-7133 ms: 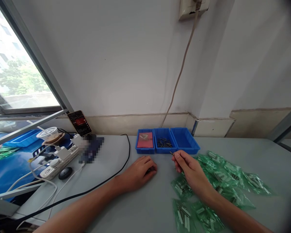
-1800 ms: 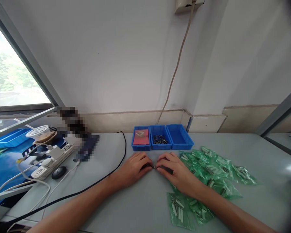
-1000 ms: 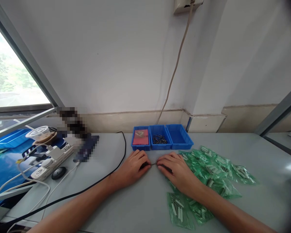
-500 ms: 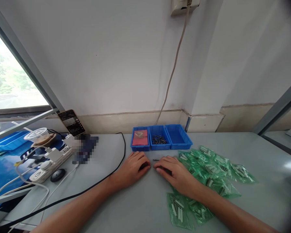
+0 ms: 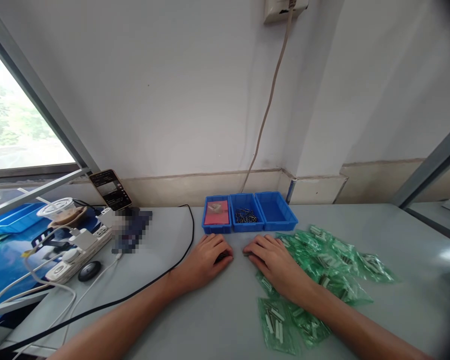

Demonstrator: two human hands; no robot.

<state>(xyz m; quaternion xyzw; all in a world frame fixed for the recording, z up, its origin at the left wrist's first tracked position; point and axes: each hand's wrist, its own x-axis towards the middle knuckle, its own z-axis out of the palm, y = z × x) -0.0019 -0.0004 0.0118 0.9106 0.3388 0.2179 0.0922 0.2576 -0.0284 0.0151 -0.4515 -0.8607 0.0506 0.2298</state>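
My left hand (image 5: pixel 209 258) rests knuckles-up on the grey table (image 5: pixel 217 320), fingers curled over a small dark part that I cannot make out. A finger's width to its right, my right hand (image 5: pixel 273 260) lies palm down with its fingers bent and the tips pressed on a small dark pin (image 5: pixel 247 254). Just beyond both hands stand three joined blue trays (image 5: pixel 276 222). The left tray holds a red pad (image 5: pixel 216 212), the middle one holds several dark pins (image 5: pixel 246 216), and the right one holds nothing. Green plastic bags of parts (image 5: pixel 328 257) lie under and to the right of my right wrist.
A black cable (image 5: pixel 153 282) crosses the table on the left. Further left are a white power strip (image 5: pixel 78 245) with chargers, a propped phone (image 5: pixel 110 189) and a lidded cup (image 5: pixel 56 207). A beige cord (image 5: pixel 264 120) drops down the wall behind the trays.
Half a second ago a small dark pin lay loose between the trays and my hands. My right hand has since slid forward over it. My left hand has stayed put.
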